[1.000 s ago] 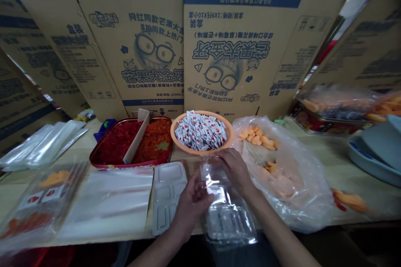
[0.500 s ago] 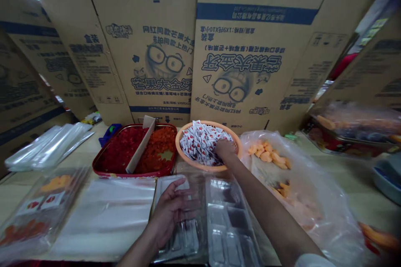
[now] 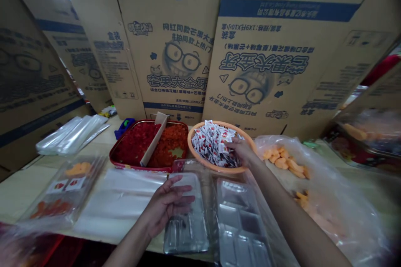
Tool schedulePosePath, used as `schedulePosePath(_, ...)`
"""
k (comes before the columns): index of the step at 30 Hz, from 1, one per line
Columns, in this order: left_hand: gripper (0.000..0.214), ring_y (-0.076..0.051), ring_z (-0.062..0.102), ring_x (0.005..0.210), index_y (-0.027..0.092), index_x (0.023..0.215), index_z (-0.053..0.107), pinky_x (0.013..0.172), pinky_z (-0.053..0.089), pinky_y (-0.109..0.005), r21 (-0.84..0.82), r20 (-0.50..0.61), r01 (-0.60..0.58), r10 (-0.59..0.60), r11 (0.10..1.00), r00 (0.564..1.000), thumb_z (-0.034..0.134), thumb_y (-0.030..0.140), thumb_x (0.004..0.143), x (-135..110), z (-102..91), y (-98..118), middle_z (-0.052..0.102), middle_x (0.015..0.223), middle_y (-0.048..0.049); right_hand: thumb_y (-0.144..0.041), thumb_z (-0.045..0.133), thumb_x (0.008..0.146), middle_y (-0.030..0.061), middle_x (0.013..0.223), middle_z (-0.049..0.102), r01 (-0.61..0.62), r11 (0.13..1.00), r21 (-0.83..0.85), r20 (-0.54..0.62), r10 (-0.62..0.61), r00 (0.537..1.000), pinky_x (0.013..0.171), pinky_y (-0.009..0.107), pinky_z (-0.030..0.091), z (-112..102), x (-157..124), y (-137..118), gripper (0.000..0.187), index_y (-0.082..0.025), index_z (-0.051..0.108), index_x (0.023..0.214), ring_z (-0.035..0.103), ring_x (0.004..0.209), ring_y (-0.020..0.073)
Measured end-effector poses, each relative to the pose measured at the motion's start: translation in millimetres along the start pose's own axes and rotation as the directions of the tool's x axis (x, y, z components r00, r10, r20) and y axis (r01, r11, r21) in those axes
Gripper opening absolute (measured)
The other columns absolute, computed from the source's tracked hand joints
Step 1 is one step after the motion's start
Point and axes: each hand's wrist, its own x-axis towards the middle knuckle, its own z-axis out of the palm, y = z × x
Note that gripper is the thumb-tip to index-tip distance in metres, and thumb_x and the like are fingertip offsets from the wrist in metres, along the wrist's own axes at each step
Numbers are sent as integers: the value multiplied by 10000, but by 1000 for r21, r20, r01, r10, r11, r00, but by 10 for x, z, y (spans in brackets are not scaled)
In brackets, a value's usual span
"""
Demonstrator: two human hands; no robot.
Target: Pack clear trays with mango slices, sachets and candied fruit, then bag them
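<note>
Over at the far left of the surface (image 3: 19,192) I see a stack of clear plastic bags (image 3: 72,133), and nearer the edge a filled clear pack (image 3: 64,190) with orange pieces at one end, two printed sachets in the middle and reddish pieces at the other. Just beyond sits a red tin (image 3: 138,168), a cardboard strip (image 3: 153,139) parting its deep red contents from the orange-red ones, with a blue holder (image 3: 122,131) by its back left corner. In front of the tin lie flat translucent sheets (image 3: 115,204).

The left hand (image 3: 169,204) is held over a clear tray (image 3: 186,233), fingers loose and spread, gripping nothing; whether they touch the plastic, I can't tell from here. Right beside it lies a compartmented tray (image 3: 241,223), near the edge and in front of an orange basket (image 3: 216,168) heaped with sachets. The right hand (image 3: 242,150) reaches into that basket, fingers pinched on a white sachet (image 3: 226,135) at the top of the heap. Farther right, an open plastic bag (image 3: 341,200) holds orange pieces (image 3: 294,166), and cardboard boxes (image 3: 266,41) stand behind everything
</note>
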Motion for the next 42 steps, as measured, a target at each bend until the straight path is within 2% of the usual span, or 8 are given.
schedulePosePath(5, 545, -276, 642, 896, 178, 1180, 398, 778, 491, -417, -14, 44, 3, -2, 1000, 999, 635, 154, 689, 6, -43, 39, 602, 1127, -168, -287, 567, 609, -82, 490, 434, -18, 1000, -13, 182, 20, 983, 357, 184, 287, 230, -86, -176, 188, -212, 396, 636, 378, 389, 74)
schedulePosePath(10, 545, -286, 641, 896, 165, 1177, 390, 806, 475, -443, -41, 53, -8, 10, 999, 999, 635, 138, 690, -9, -101, 79, 614, 1103, -167, -177, 554, 549, -98, 501, 413, -8, 994, -113, 111, 20, 994, 370, 193, 296, 298, -14, -145, 208, -208, 462, 733, 379, 398, 75)
schedulePosePath(18, 540, -283, 644, 887, 159, 1170, 401, 756, 499, -400, -73, 38, -3, 6, 997, 999, 635, 116, 685, -18, -200, 77, 630, 1079, -157, -306, 631, 562, -91, 527, 430, 34, 999, 15, 50, -34, 998, 447, 212, 336, 352, -41, -241, 291, -199, 516, 807, 415, 455, 80)
schedulePosePath(22, 523, -285, 643, 890, 157, 1157, 412, 724, 510, -375, -104, 85, 10, -1, 995, 996, 633, 113, 686, -19, -232, 54, 646, 1050, -145, -337, 641, 583, -74, 570, 473, 146, 981, 131, 118, -161, 980, 472, 211, 367, 683, -241, -420, 316, -202, 522, 843, 444, 493, 85)
schedulePosePath(28, 492, -291, 636, 906, 144, 1151, 436, 745, 505, -385, -125, 115, -5, 19, 992, 993, 616, 112, 694, -72, -269, 73, 637, 1069, -154, -289, 533, 710, -33, 651, 541, 309, 951, 25, 247, -305, 920, 506, 219, 392, 1291, -585, -426, 127, -203, 521, 802, 495, 582, 114)
schedulePosePath(34, 473, -280, 633, 918, 138, 1141, 457, 834, 468, -423, -159, 102, -51, 67, 986, 993, 616, 96, 697, -162, -394, 167, 647, 1036, -144, -284, 530, 732, -31, 651, 532, 305, 952, 34, 286, -302, 909, 491, 219, 387, 1422, -772, -470, 108, -208, 516, 807, 494, 572, 120)
schedulePosePath(39, 261, -209, 644, 851, 139, 1027, 551, 801, 494, -352, -224, 90, -125, 148, 967, 985, 586, 204, 777, -153, -509, 237, 660, 950, -83, -271, 521, 749, 3, 745, 578, 403, 915, 20, 351, -383, 854, 565, 236, 414, 1534, -1031, -629, 93, -202, 546, 806, 527, 658, 136)
schedulePosePath(42, 218, -176, 632, 832, 144, 996, 570, 806, 501, -364, -278, 51, -147, 167, 949, 985, 577, 204, 787, -143, -557, 231, 662, 910, -63, -318, 522, 769, 8, 732, 591, 407, 914, 2, 355, -381, 854, 603, 246, 416, 1559, -1121, -705, 130, -195, 564, 775, 537, 680, 143)
